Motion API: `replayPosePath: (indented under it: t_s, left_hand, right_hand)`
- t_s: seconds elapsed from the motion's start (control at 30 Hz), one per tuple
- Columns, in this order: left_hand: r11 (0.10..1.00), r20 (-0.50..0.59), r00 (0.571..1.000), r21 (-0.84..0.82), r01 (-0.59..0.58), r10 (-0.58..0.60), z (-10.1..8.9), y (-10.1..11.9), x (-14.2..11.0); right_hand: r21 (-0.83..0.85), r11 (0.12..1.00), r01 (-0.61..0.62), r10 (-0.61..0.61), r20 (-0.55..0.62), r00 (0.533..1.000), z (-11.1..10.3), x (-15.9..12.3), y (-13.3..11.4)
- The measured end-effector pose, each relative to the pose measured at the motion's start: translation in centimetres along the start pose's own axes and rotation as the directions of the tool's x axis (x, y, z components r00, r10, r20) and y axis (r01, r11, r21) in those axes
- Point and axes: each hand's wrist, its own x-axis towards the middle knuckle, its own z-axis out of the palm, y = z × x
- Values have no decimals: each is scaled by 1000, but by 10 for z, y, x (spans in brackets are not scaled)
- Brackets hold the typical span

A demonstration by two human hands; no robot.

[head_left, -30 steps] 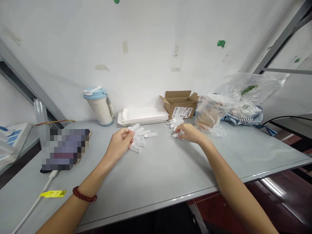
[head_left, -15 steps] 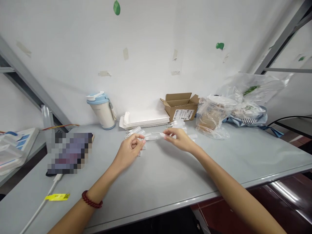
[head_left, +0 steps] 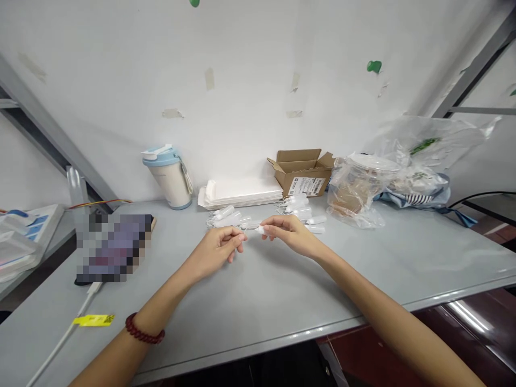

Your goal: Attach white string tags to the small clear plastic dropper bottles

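Observation:
In the middle of the grey table (head_left: pixel 250 290), my right hand (head_left: pixel 292 232) pinches a small white cap (head_left: pixel 260 229) between thumb and fingertips. Whatever body the cap has is hidden by that hand. From the cap a thin white cord runs left to my left hand (head_left: pixel 220 244), whose thumb and index finger are closed on its end. Small clear plastic tubes with cords (head_left: pixel 228 217) lie in a cluster just beyond my left hand. A second cluster of clear tubes (head_left: pixel 298 204) lies behind my right hand, partly covered by it.
A stack of white flat boxes (head_left: pixel 242 193) and an open cardboard box (head_left: pixel 304 174) stand against the wall. A cream tumbler (head_left: pixel 167 177) is at the left, near a blurred phone (head_left: pixel 116 247) on a white cable. Plastic-bagged containers (head_left: pixel 355 188) sit at the right.
My hands have come closer together, the right one moving left with the white cap. The view has shifted slightly.

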Motion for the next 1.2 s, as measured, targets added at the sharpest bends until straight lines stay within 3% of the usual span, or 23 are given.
replayPosePath:
  t_s: [0.13,0.37,0.7,1.03,1.2]
  left_hand:
    - [985,-32,997,-159,63,-69,1,0,1]
    - [943,12,998,-329,58,-57,3,-1,-1]
    - [953,22,999,-300,50,-46,3,-5,0]
    - [996,-17,999,-73,-42,41,6,-5,2]
    - [996,19,999,-82,-26,27,7,-7,0]
  right_hand:
    - [34,999,0,-2,45,999,0,-1,-1]
    - [90,996,-14,8,66,998,1,-2,-3]
    - [143,989,-33,18,101,995,5,-2,-4]
    - [-41,998,-38,41,63,997,14,-6,-7]
    - [-47,999,-13,14,39,999,21,-7,-10]
